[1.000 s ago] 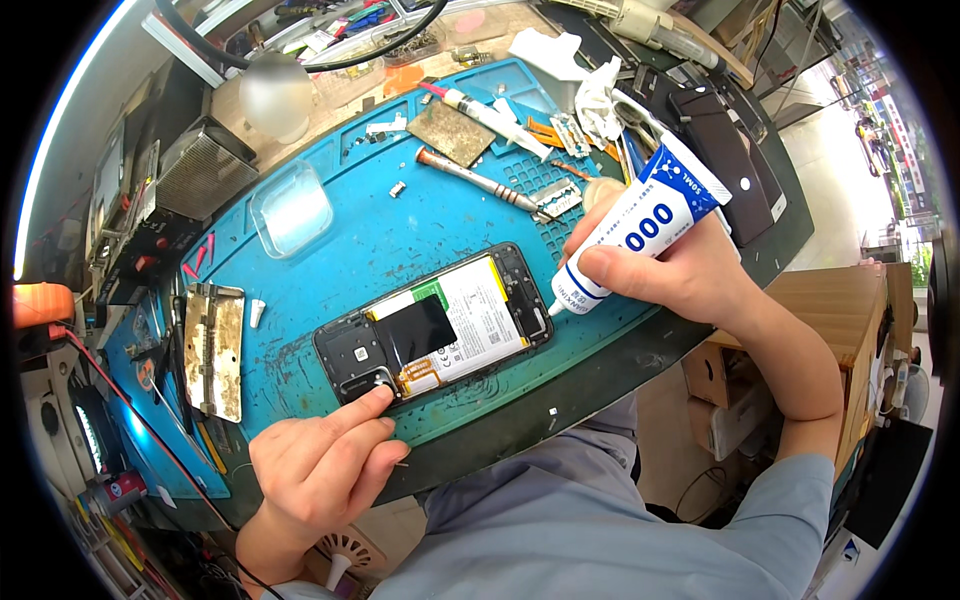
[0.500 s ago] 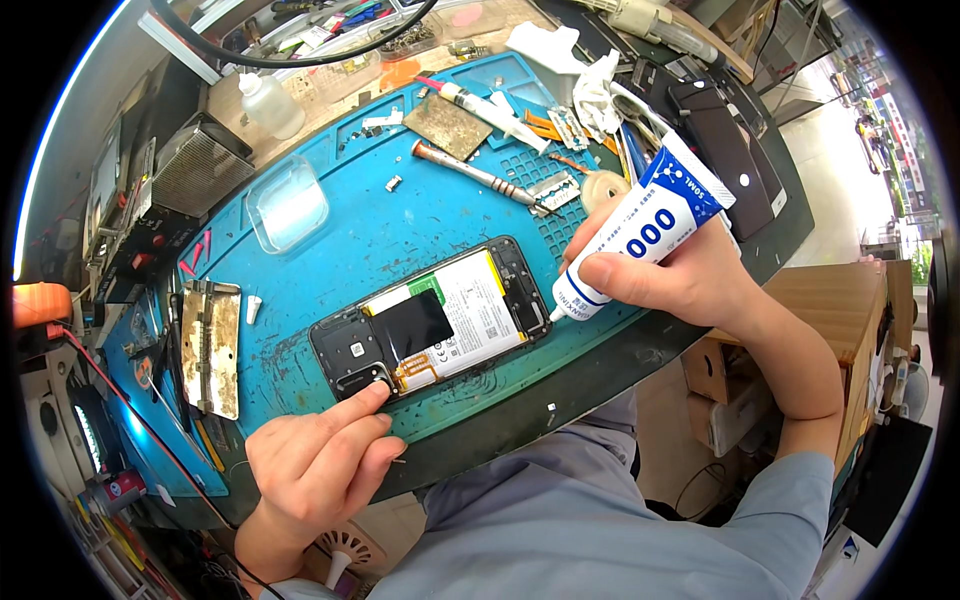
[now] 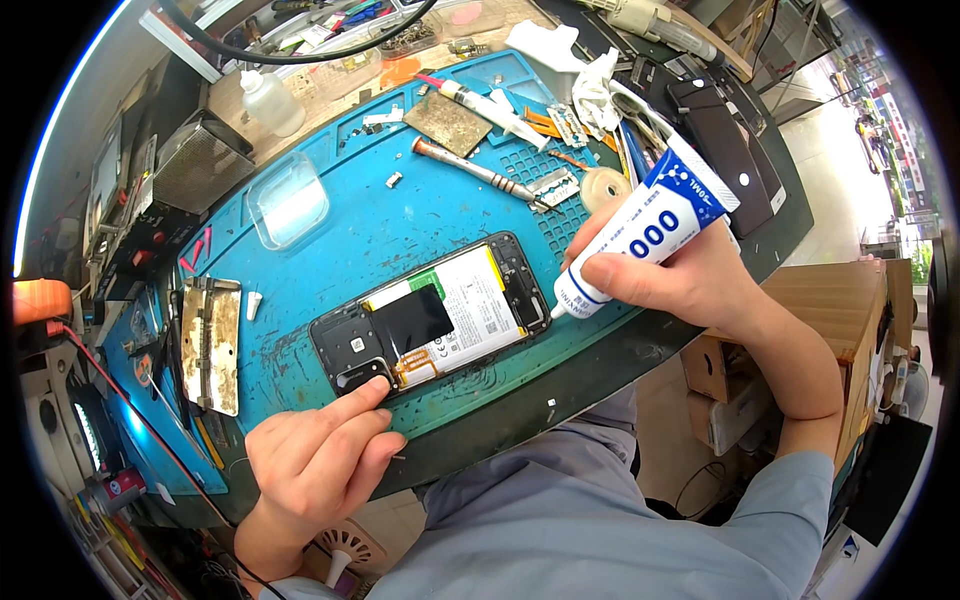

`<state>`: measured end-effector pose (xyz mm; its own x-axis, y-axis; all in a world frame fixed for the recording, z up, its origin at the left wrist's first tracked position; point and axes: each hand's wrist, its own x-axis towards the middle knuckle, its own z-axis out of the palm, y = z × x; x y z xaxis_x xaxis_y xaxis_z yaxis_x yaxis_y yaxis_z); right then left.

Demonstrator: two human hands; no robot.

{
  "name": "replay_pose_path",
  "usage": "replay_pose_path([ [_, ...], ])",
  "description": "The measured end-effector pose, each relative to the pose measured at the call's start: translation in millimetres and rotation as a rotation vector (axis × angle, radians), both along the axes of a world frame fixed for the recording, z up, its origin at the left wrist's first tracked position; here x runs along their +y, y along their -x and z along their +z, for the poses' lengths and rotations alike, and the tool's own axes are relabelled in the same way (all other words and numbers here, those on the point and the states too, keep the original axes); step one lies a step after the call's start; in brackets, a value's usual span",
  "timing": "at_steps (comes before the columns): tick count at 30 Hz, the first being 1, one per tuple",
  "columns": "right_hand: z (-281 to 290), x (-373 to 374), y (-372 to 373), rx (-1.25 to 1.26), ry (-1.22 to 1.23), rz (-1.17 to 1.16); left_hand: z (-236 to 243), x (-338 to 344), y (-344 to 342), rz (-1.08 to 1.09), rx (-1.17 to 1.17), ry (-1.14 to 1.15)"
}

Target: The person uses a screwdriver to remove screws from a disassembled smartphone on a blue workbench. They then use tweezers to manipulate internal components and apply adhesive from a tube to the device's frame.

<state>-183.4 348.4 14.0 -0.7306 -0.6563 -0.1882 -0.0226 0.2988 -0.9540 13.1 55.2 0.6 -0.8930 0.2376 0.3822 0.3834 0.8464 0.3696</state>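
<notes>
An opened phone (image 3: 462,310) lies on the blue work mat, its white battery and a black patch showing. At its lower left corner sits a black camera cover (image 3: 359,376). My left hand (image 3: 318,455) rests its index fingertip on the edge of that cover; the thumb is apart and nothing is held. Beyond the phone's right end, my right hand (image 3: 690,275) is wrapped round a white and blue glue tube (image 3: 630,240). The tube's nozzle points down and left, close to the phone's right edge but apart from it.
Behind the phone are a clear plastic box (image 3: 287,203), a screwdriver (image 3: 470,172), a razor blade (image 3: 554,188) and a syringe (image 3: 490,112). A metal holder (image 3: 211,345) lies left. Dark phones (image 3: 725,135) are stacked at the right. The mat's front edge (image 3: 520,425) runs before me.
The glue tube in my right hand has shifted very slightly to the right. My left hand and the phone have hardly moved.
</notes>
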Motion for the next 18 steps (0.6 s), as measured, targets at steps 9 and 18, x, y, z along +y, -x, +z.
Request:
replay_pose_path([
  [9,-8,16,-37,0.065,0.348,-0.133,8,-13,-3,-0.014,0.039,-0.196],
  [18,-29,-61,-122,0.683,0.385,0.285,-1,-36,-16,0.221,-0.076,-0.922],
])
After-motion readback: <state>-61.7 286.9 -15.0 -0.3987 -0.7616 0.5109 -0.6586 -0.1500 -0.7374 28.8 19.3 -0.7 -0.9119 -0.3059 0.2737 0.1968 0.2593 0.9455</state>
